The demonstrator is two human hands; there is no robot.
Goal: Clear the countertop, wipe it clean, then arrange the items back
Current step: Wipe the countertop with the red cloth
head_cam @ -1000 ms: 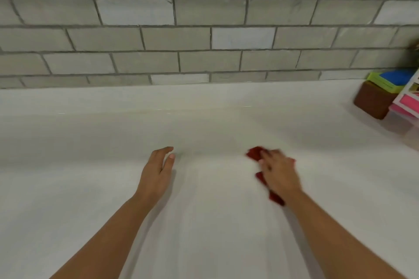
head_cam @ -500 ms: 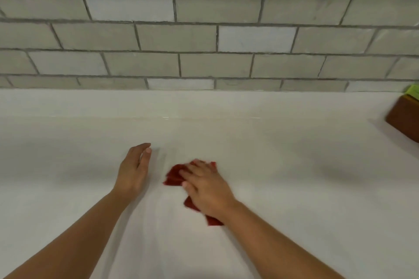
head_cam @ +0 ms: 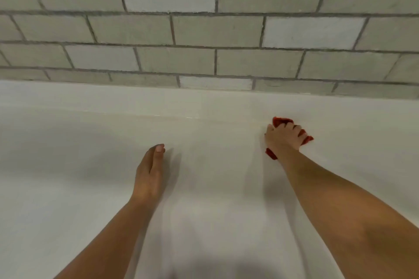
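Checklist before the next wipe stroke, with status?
1. Red cloth under right hand: ok, fingers spread over it, pressing it to the countertop.
2. Left hand clear of the cloth: ok, it rests on the counter, apart, to the cloth's left.
3. Stroke path between the hands: ok, only bare counter shows there.
4. Gap to tiled wall: ok, the cloth sits short of it.
5. Surface already clean: cannot tell, white and blurred.
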